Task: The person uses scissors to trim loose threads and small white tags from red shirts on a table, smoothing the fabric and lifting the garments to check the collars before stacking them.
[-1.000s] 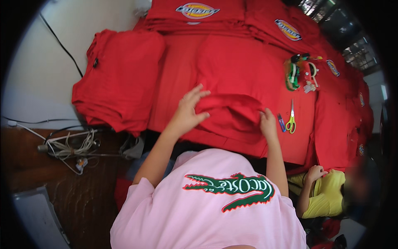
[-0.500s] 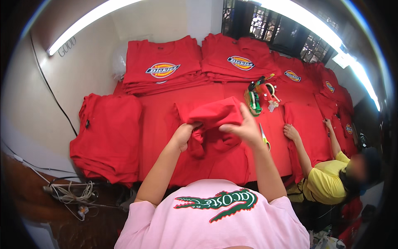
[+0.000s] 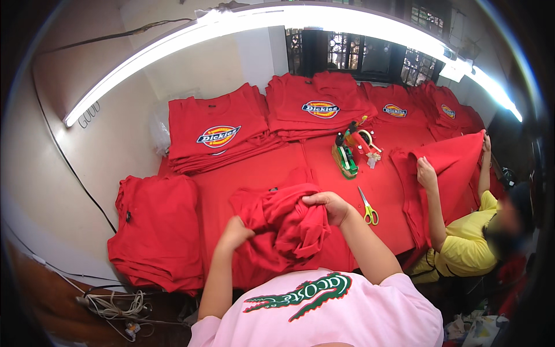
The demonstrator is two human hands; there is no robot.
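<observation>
A red shirt (image 3: 292, 231) is bunched up in front of me, over more red cloth on the table. My left hand (image 3: 233, 233) is closed on its left side, the fingertips hidden in the folds. At its upper right edge, my right hand (image 3: 328, 206) grips the fabric between thumb and fingers. Just beyond the bunched cloth, a neckline with a small dark label (image 3: 274, 189) shows. Yellow-handled scissors (image 3: 368, 207) lie to the right of my right hand.
Stacks of folded red shirts (image 3: 217, 136) with oval prints line the far side. A plain red stack (image 3: 156, 231) sits at left. Tape dispensers (image 3: 347, 153) stand beyond the scissors. At right, a co-worker in yellow (image 3: 468, 248) holds up a red shirt (image 3: 454, 162). Coiled cables (image 3: 118, 309) hang lower left.
The shirt in my hands has gone from loosely folded over to more gathered, with both hands lower in it. The co-worker's hands have risen, lifting a shirt. My view has tilted upward.
</observation>
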